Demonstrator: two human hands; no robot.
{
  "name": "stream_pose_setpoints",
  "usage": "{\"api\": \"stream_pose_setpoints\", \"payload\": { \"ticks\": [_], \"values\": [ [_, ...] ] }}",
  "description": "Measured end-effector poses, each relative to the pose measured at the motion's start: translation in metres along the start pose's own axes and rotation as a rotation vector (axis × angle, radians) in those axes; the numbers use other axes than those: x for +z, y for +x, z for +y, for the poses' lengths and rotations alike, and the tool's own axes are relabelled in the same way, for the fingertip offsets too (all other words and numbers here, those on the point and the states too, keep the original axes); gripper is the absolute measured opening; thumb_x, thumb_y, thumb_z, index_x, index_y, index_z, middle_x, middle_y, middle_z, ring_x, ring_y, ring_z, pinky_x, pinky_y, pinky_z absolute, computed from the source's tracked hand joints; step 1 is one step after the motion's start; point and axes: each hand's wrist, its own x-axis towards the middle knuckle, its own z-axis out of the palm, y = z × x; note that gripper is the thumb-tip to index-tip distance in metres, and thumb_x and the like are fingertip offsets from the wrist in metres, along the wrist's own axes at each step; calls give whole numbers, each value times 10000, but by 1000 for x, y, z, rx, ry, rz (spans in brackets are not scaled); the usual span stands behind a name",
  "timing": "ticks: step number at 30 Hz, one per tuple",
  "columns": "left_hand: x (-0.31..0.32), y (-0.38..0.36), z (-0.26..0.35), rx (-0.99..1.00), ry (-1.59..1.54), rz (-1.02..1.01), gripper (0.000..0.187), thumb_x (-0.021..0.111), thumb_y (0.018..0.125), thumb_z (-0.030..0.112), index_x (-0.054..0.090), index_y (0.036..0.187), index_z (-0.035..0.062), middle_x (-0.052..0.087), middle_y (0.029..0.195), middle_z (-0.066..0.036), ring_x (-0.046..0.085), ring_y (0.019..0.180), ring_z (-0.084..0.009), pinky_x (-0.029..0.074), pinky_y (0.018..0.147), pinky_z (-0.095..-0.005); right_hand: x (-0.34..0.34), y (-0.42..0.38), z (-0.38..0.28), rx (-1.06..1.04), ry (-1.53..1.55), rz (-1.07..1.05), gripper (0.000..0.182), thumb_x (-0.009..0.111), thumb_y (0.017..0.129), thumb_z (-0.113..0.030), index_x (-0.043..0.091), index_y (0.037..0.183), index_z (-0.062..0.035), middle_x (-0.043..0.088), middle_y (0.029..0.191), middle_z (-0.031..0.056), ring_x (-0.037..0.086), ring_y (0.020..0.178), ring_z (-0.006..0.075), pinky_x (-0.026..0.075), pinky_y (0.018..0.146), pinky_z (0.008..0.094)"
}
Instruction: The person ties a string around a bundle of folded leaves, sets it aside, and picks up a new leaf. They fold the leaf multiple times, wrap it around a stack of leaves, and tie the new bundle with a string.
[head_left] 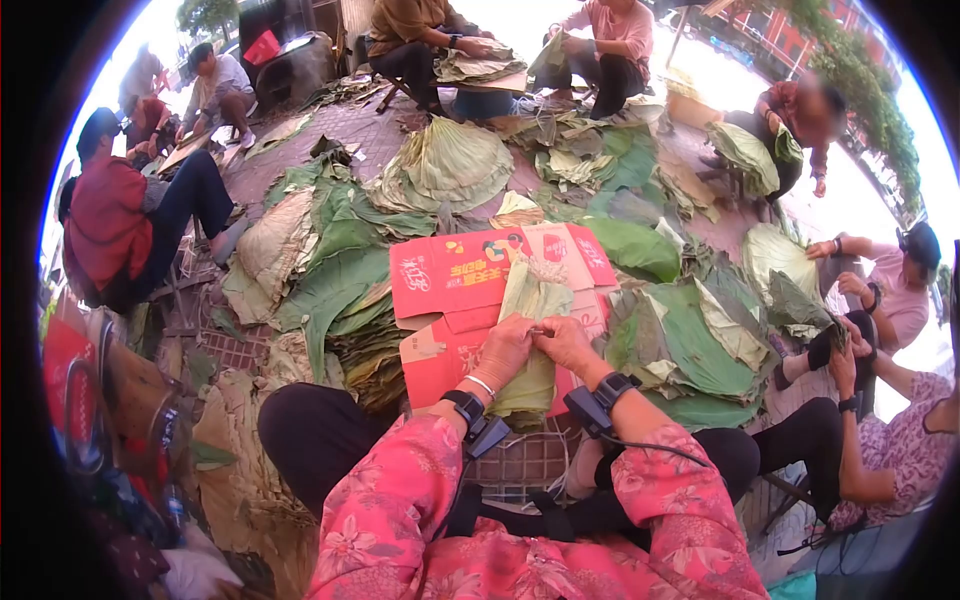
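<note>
A folded, pale green dried lotus leaf lies lengthwise over a flattened red cardboard box in front of my knees. My left hand is closed on the leaf's left edge, fingertips pinched. Close beside it, my right hand pinches the same leaf from the right, and the two sets of fingertips nearly meet at its middle. Whatever small fold or stem sits between them is too small to make out. The leaf's upper end fans out over the printed cardboard.
Stacked lotus leaves rise left of the cardboard, and green leaves spread to its right. A large fanned leaf pile lies beyond on the brick paving. Several people sit around handling leaves, including a person in red at left.
</note>
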Motion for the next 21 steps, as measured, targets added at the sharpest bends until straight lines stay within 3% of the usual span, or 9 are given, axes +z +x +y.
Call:
{"api": "stream_pose_setpoints", "payload": {
  "ticks": [2,7,10,13,16,19,21],
  "values": [
    [-2,0,1,-14,-9,-35,125,588,719,-10,615,836,24,570,780,-138,575,745,-331,482,654,-361,1,0,2,22,95,-17,130,645,749,-137,660,813,-26,617,683,54,587,619,136,461,580,276],
    [0,-1,-1,-70,-87,59,70,588,734,1,580,797,29,527,803,-135,564,741,-329,464,645,-384,-9,6,0,195,464,-109,165,581,767,-91,663,897,-33,601,647,12,527,581,63,441,535,245],
    [-1,-2,1,-112,-138,60,80,608,722,4,573,787,34,518,804,-123,555,759,-315,453,656,-383,-6,12,10,85,378,-210,172,582,780,-63,658,932,-38,600,677,-5,521,603,56,438,551,223],
    [-5,-1,5,-85,-97,76,97,624,704,6,572,778,42,514,799,-107,541,790,-298,446,680,-375,-4,16,13,90,501,-242,127,606,777,-52,659,892,-39,610,702,-2,513,624,46,432,564,220],
    [-8,-1,6,-50,-3,58,137,652,670,-11,582,776,40,525,801,-102,525,801,-287,434,692,-365,-5,15,13,56,459,-234,99,625,768,-34,648,864,-33,612,684,12,508,629,43,433,577,221],
    [-9,-3,3,-34,27,20,111,658,662,6,603,740,62,530,788,-86,518,816,-273,436,704,-357,-7,12,13,-24,333,-232,78,629,752,-67,630,828,-51,611,715,32,561,646,115,450,597,276],
    [-9,-4,1,-32,10,22,88,661,659,18,616,710,75,530,774,-75,518,823,-262,439,708,-355,-11,9,11,-132,88,-150,76,615,741,-49,615,816,-55,595,754,39,573,703,154,454,644,283]
  ]
}}
